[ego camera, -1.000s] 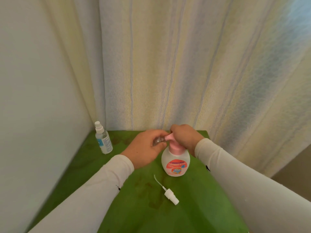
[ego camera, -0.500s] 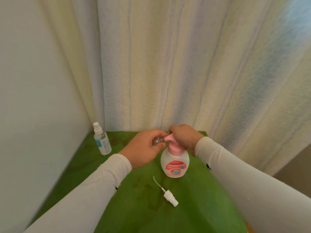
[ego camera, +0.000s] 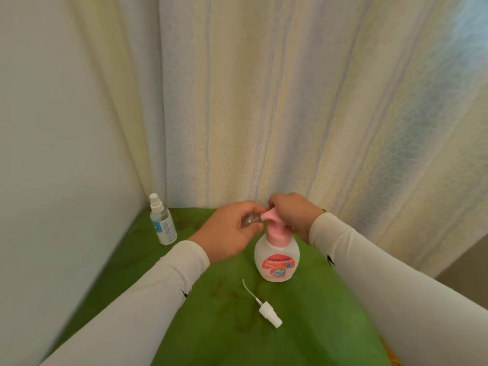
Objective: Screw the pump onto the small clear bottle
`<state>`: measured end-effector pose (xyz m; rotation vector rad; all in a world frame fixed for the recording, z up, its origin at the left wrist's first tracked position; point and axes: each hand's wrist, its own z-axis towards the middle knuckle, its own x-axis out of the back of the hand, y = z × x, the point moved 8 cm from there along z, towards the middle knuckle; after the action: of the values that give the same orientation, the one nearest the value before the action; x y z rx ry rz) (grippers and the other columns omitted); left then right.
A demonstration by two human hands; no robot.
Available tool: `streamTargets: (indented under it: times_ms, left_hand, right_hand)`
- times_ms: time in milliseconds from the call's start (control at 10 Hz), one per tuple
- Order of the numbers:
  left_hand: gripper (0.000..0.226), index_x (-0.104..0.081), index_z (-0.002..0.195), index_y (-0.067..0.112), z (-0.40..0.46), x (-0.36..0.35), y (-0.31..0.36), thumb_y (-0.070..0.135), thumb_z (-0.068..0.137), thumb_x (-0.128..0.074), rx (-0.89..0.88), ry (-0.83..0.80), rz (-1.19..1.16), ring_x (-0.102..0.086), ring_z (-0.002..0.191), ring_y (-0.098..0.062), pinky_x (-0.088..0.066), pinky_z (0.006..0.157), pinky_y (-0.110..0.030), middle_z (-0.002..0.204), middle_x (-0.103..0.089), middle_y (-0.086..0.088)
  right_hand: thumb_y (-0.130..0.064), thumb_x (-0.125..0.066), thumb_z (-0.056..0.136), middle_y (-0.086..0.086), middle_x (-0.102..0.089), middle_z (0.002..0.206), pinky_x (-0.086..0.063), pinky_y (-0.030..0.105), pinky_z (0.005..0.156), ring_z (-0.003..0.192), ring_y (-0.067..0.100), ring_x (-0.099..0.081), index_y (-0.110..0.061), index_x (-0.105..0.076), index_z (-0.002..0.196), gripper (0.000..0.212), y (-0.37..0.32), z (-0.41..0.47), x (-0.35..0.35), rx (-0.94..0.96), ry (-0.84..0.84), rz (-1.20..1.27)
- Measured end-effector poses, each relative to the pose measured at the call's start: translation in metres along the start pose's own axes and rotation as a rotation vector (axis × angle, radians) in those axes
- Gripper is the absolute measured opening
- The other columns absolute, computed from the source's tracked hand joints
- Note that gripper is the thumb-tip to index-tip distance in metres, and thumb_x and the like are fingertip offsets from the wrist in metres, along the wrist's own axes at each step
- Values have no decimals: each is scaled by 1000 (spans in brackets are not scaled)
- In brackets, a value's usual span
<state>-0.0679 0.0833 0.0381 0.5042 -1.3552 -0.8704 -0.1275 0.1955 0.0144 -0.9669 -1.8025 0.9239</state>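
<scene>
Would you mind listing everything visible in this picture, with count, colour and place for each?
pump bottle: 1, white body with pink pump head and a red-and-blue label, standing upright mid-table
small clear bottle: 1, transparent, held at the pump's spout
spray bottle: 1, clear with white sprayer and blue-and-white label, upright at the table's far left corner
loose sprayer head: 1, white with a thin dip tube, lying on the table in front of the pump bottle
table: 1, green with dark stains
curtain: 1, pale, striped, behind the table
wall: 1, white, on the left
left hand: 1, white sleeve, grips the small clear bottle
right hand: 1, white sleeve, curled over the pump head
</scene>
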Motion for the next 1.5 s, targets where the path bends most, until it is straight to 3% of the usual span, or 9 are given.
streamTargets:
  times_ms: [100, 400, 500, 600, 800, 1000, 1200, 1400, 1500]
  left_hand:
    - [20, -66, 108, 21, 0, -3, -1, 13, 90, -60, -13, 13, -15, -60, 89, -19, -47, 81, -31, 96, -67, -3]
    - [22, -66, 105, 26, -2, -5, -9, 13, 88, -62, 44, 18, -114, -62, 92, -6, -47, 82, -17, 100, -69, 5]
    - [24, -67, 101, 27, -1, -3, -4, 9, 86, -65, 38, 30, -189, -60, 81, 7, -43, 73, -5, 93, -69, 10]
    - [25, -68, 101, 26, -2, 1, -3, 8, 85, -66, 48, 44, -196, -59, 77, 8, -43, 69, -5, 91, -69, 11]
    - [29, -67, 95, 36, -3, 8, -6, 10, 82, -69, 59, 72, -165, -60, 82, -1, -43, 71, -6, 96, -69, 5]
    - [28, -73, 98, 26, -13, 8, -24, 5, 78, -73, 143, 157, -445, -65, 88, -6, -50, 77, -16, 98, -73, 2]
    - [27, -72, 96, 29, -24, 11, -24, 7, 80, -73, 183, 238, -593, -68, 89, -6, -50, 69, -14, 95, -75, 8]
    - [25, -69, 101, 23, -42, 14, -21, 8, 81, -72, 246, 283, -647, -69, 93, -15, -55, 81, -33, 100, -74, 1]
    - [23, -67, 102, 21, -55, 16, -15, 10, 83, -71, 262, 301, -630, -67, 95, -20, -55, 85, -37, 103, -72, -5]
  right_hand:
    - [-20, -41, 90, -3, -52, 69, -41, 22, 50, 57, 9, -48, -18, -51, 68, 24, 1, 4, 0, 13, -6, -12]
    - [-24, -44, 90, -3, -54, 68, -40, 20, 51, 57, 9, -50, -18, -54, 69, 24, 10, 3, -2, -13, -17, 45]
    - [-26, -50, 89, 0, -58, 72, -42, 21, 53, 60, 13, -54, -13, -58, 75, 21, 5, 0, 1, -6, 27, 92]
    - [-21, -61, 85, 10, -57, 87, -40, 26, 66, 78, 23, -53, -2, -58, 98, 23, -11, 2, -6, 120, -50, -211]
    - [-28, -41, 92, -2, -61, 66, -39, 18, 47, 53, 9, -54, -12, -65, 76, 33, 0, 5, 2, -1, -50, 64]
    - [-36, -31, 95, -6, -65, 47, -36, 26, 59, 66, 16, -52, -11, -72, 76, 52, -11, -8, 1, 36, -32, 18]
    - [-42, -33, 95, 5, -66, 92, -41, 31, 73, 88, 22, -60, -14, -68, 93, 45, -25, -30, 26, 276, 206, -63]
    - [-44, -48, 88, -11, -60, 68, -34, 19, 50, 61, 4, -53, -26, -54, 74, 24, -18, -73, 48, 487, 462, -183]
    - [-44, -50, 87, -12, -58, 61, -34, 16, 49, 56, 1, -52, -26, -54, 72, 24, -3, -86, 28, 532, 330, -339]
